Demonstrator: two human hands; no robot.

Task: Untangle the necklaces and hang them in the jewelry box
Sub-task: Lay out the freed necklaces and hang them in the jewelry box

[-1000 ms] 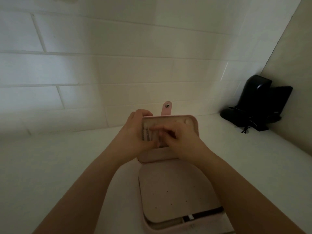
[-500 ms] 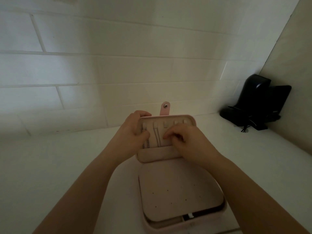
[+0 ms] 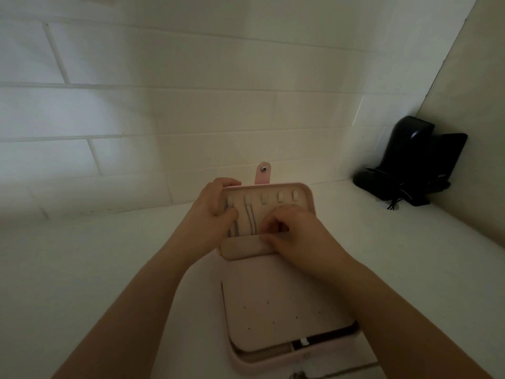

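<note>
Lower now, the right hand (image 3: pixel 296 236) curls its fingers at the pocket (image 3: pixel 243 248) edge — whether it pinches a chain is unclear. Left hand (image 3: pixel 216 214) grips the lid (image 3: pixel 273 214), where necklaces (image 3: pixel 250 221) hang from hooks (image 3: pixel 264 199) — box (image 3: pixel 276 307) lies on the counter (image 3: pixel 82 269).

Open jewelry box (image 3: pixel 276 310) on worktop (image 3: pixel 82 269), lid upright behind base; necklaces (image 3: pixel 250 221) hang inside lid, left side; device (image 3: pixel 415 162) far right corner.
</note>
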